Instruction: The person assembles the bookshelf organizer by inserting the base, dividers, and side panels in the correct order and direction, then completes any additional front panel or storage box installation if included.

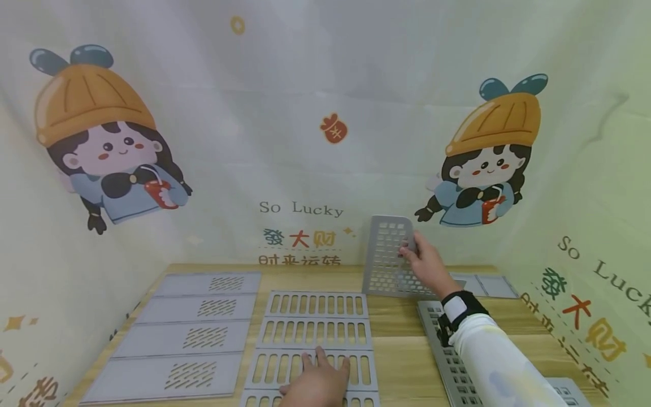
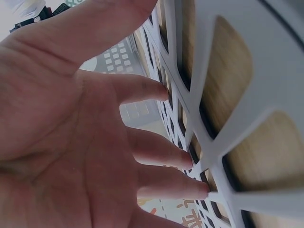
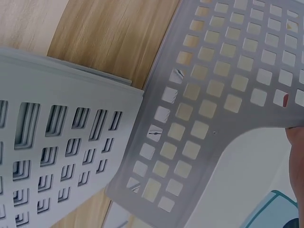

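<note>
Okay, your left hand (image 1: 317,383), fingers spread, touches slotted panels (image 1: 290,349); at its one o'clock, your right hand (image 1: 428,265) grips a holed panel (image 1: 389,261).

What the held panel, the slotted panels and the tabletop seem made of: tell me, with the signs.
Held panel: smooth satin grey, likely moulded plastic or painted metal; thin, stiff-looking, with a rounded corner.
Slotted panels: pale grey, low-sheen, probably plastic by their uniform colour, though coated metal is possible.
Tabletop: wood or wood-print surface, judging by streaky tan grain.
</note>
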The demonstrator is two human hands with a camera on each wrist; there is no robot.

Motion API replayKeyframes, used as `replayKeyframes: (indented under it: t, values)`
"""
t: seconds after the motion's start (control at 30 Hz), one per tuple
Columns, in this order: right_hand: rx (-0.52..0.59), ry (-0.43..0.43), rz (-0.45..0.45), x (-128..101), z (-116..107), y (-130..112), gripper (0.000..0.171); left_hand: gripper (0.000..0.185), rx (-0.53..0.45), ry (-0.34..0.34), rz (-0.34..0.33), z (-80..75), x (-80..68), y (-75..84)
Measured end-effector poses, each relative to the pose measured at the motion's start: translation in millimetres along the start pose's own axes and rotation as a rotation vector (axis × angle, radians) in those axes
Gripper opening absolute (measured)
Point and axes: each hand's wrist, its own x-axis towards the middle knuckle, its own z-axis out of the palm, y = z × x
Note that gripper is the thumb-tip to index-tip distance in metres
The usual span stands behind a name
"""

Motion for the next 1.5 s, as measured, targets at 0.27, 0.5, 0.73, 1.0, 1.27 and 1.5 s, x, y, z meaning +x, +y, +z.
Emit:
replayKeyframes:
  t: [0.27,0.5,0.73,1.0,1.27,1.5]
  values:
    - [0.039,-0.022,0.043,5,2,-2,0.024,0.081,0.014,-0.019,0.003,-6.5,-10.3,1.7]
    - [0.089,-0.036,0.055,14,8,-5,0.022,0.075,-0.051,-0.025,0.008,-6.8,-15.6,-0.2]
    - [0.068,-0.043,0.045,18,22,-13,0.022,0.066,-0.105,-0.014,-0.015,-32.9,-58.4,9.6]
    - [-0.053,0.001,0.079,6,22,0,0.049,0.053,-0.149,0.027,-0.015,-29.8,-59.7,11.0]
    - [-0.092,0.232,0.299,-23,9,35,0.054,0.073,-0.066,0.045,0.069,-41.4,-54.4,-5.2]
    - [-0.034,0.287,0.496,-36,-5,48,0.069,0.114,-0.101,0.086,0.047,-62.6,-46.2,-35.4]
